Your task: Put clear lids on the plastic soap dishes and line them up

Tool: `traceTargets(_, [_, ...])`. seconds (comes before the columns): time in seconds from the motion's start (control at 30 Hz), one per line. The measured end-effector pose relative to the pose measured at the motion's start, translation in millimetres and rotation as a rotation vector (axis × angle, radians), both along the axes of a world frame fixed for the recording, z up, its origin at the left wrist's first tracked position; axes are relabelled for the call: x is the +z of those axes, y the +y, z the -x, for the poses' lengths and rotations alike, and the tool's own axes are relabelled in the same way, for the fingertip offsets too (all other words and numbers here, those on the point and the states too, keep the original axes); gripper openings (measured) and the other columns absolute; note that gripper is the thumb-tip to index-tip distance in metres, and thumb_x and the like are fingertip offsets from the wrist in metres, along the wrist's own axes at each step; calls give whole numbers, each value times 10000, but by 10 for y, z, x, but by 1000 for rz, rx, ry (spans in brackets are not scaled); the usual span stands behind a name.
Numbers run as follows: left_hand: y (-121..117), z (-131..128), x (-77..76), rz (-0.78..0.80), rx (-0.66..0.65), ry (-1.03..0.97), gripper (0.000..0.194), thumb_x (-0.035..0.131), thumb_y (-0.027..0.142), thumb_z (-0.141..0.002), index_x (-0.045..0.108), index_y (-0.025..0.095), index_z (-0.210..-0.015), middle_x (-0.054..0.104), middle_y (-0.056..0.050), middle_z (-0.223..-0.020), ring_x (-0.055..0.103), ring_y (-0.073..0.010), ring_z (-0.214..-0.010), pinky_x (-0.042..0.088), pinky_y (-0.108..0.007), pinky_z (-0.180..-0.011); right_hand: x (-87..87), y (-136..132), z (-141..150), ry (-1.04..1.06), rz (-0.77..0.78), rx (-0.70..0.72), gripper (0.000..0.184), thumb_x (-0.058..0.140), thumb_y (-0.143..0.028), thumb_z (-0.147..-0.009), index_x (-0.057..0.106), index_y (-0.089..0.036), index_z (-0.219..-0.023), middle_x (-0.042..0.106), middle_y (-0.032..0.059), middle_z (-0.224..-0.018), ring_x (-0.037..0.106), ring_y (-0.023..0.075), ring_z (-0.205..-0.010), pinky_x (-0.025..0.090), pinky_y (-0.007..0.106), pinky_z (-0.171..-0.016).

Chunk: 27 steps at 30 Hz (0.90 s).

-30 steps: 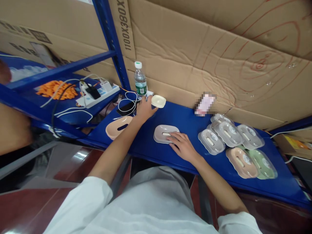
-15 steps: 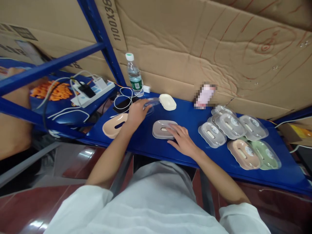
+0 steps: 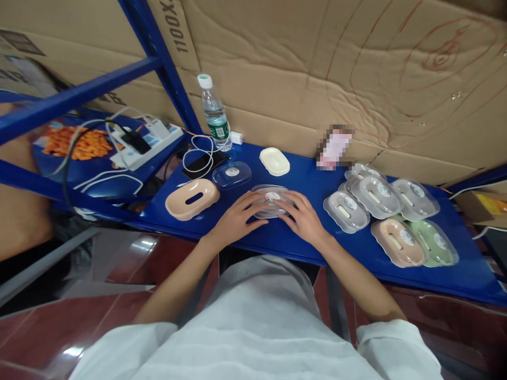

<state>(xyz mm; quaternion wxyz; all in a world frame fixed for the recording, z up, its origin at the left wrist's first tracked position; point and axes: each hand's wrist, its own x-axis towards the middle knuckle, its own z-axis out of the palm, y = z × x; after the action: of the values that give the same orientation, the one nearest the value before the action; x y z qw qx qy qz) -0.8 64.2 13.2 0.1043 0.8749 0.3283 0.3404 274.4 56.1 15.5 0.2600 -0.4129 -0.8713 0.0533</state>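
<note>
A grey soap dish (image 3: 264, 211) lies on the blue shelf (image 3: 301, 182) in front of me, covered by a clear lid (image 3: 271, 197) with a round sticker. My left hand (image 3: 236, 220) grips its left side with fingers curled over the lid. My right hand (image 3: 304, 219) holds the right side the same way. Behind my left hand lie a second clear lid (image 3: 232, 174) and an open peach soap dish (image 3: 192, 198). A cream insert (image 3: 274, 161) rests further back.
Several lidded soap dishes (image 3: 372, 203) are piled at the right, with a peach one (image 3: 396, 241) and a green one (image 3: 433, 243) nearest the edge. A water bottle (image 3: 214, 113), a phone with cable (image 3: 200, 164), a power strip (image 3: 140, 140) and a cardboard wall (image 3: 317, 68) stand behind.
My left hand came back from the rear by the bottle with a clear lid. A lid now covers the grey dish, and both hands hold it. Another lid lies by the phone.
</note>
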Motion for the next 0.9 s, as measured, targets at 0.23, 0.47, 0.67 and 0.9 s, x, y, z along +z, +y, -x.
traceTargets(0.23, [-77, -112, -100, -6, 99, 60, 387, 613, 290, -1084, 648, 291, -1469, 557, -139, -1604, 456, -326, -1583, 397, -621, -1312, -35, 41, -30, 92, 72, 21, 607, 603, -429, -1092, 439, -313, -1664, 493, 157, -1613, 351, 366, -1632, 388, 649, -1305])
traceTargets(0.47, [-46, -118, -136, 55, 125, 99, 581, 609, 347, -1088, 461, 271, -1645, 339, -198, -1745, 339, -388, -1644, 415, -624, -1288, -79, 80, -48, 135, 121, -42, 490, 395, -365, -1160, 485, -294, -1637, 324, 121, -1777, 200, 322, -1701, 301, 624, -1353])
traceTargets(0.67, [-52, -130, -132, 82, 147, 101, 546, 602, 346, -1089, 489, 280, -1619, 336, -191, -1751, 344, -380, -1642, 425, -623, -1280, -46, 130, -64, 157, 151, -80, 521, 363, -422, -1165, 448, -297, -1663, 288, 114, -1796, 300, 297, -1670, 318, 575, -1358])
traceTargets(0.9, [-55, -116, -117, 65, 187, 35, 451, 599, 355, -1090, 573, 257, -1529, 419, -178, -1704, 407, -360, -1605, 420, -597, -1294, -68, 126, -111, 137, 118, -71, 595, 585, -495, -1094, 475, -318, -1651, 478, 133, -1682, 478, 329, -1572, 430, 564, -1308])
